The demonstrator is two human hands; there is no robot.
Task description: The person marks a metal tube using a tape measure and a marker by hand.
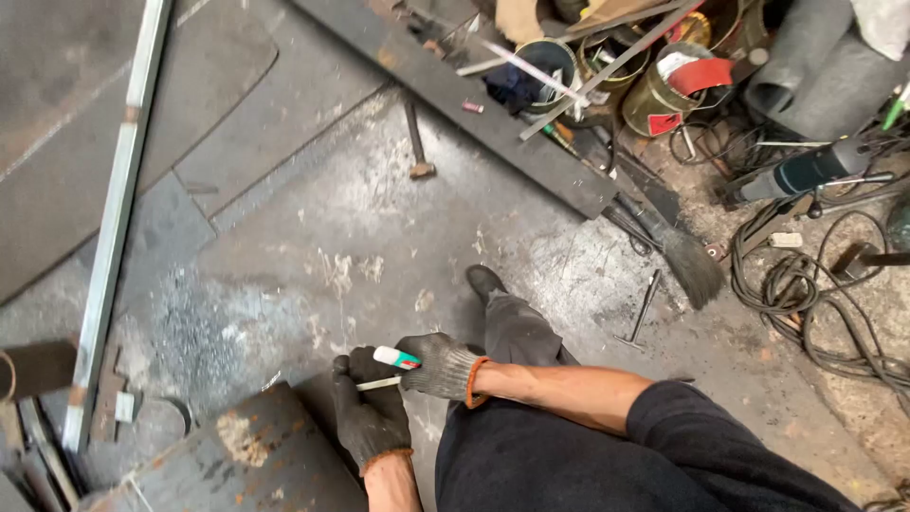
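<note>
Scuffed steel flooring spreads out ahead of both gloved hands, with a hammer lying well beyond them. Closed around a white marker, the right hand keeps its tip pointing toward the left hand. That left hand pinches a thin pale strip just under the marker, resting on the edge of a rusty plate. Marking cleanly probably calls for pressing the strip flat, steadying the right wrist, and drawing in one stroke.
</note>
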